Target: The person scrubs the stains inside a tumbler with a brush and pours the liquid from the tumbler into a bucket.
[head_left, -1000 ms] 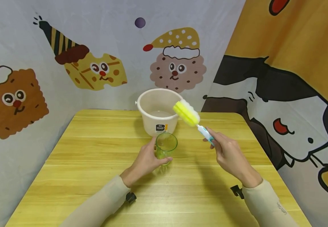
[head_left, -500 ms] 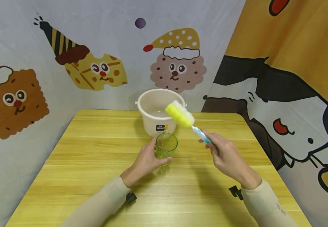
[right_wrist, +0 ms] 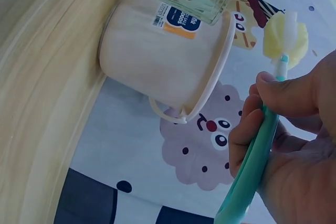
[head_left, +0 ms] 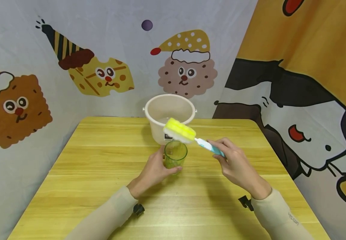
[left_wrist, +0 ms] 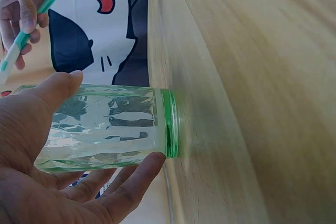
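Note:
A clear green drinking glass (head_left: 175, 155) stands upright on the table, and my left hand (head_left: 152, 171) holds it from the left, thumb across its near side. In the left wrist view the fingers curl round the glass (left_wrist: 115, 124), whose base meets the tabletop. My right hand (head_left: 238, 166) grips the white and teal handle of a bottle brush (head_left: 204, 143). Its yellow and white sponge head (head_left: 180, 129) hangs above the far rim of the glass, apart from it, and covers part of the bucket behind. The right wrist view shows the teal handle (right_wrist: 257, 156) across the palm.
Behind the glass a cream bucket (head_left: 158, 128) with a label stands near the far edge of the wooden table (head_left: 101, 160). A cloth printed with cartoon figures (head_left: 107, 33) hangs behind the table.
My right hand has brought the brush left and lower, from right of the bucket to over the glass, and turned its sponge head. The left hand and the glass have stayed in place.

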{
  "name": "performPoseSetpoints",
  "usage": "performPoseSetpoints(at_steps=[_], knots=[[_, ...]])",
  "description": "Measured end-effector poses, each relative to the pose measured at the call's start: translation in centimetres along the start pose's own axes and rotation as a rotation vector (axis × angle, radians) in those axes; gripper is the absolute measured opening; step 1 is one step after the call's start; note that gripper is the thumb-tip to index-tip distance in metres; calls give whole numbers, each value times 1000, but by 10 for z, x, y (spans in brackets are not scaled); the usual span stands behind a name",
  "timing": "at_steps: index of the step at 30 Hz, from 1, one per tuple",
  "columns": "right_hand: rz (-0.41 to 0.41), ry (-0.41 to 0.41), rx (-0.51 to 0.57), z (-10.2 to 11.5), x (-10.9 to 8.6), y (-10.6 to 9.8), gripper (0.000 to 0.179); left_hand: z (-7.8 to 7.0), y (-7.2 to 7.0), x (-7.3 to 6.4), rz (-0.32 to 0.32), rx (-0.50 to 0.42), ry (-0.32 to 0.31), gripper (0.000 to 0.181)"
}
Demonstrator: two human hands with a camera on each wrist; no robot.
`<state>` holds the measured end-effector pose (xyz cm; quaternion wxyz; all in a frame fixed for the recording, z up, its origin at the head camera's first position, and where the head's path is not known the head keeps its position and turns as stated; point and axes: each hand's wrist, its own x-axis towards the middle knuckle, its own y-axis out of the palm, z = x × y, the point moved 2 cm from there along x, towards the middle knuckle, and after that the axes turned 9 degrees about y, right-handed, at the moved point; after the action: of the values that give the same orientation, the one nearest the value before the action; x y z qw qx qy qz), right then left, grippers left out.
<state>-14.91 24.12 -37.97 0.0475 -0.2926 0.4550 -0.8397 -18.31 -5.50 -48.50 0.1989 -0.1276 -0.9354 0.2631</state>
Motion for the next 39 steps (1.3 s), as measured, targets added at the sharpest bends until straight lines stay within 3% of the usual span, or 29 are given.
performPoseSetpoints(at_steps=[21,31,39], knots=[[47,25,-2,-6,7,-4,34,-1,-1,-1,-2,-10,10,110],[-47,2,-194,-9,7,-21,26,-2,-1,-1,0,-23,9,104],[-13,-24,-259,-10,9,-26,31,-2,-2,-2,6,-32,1,107]])
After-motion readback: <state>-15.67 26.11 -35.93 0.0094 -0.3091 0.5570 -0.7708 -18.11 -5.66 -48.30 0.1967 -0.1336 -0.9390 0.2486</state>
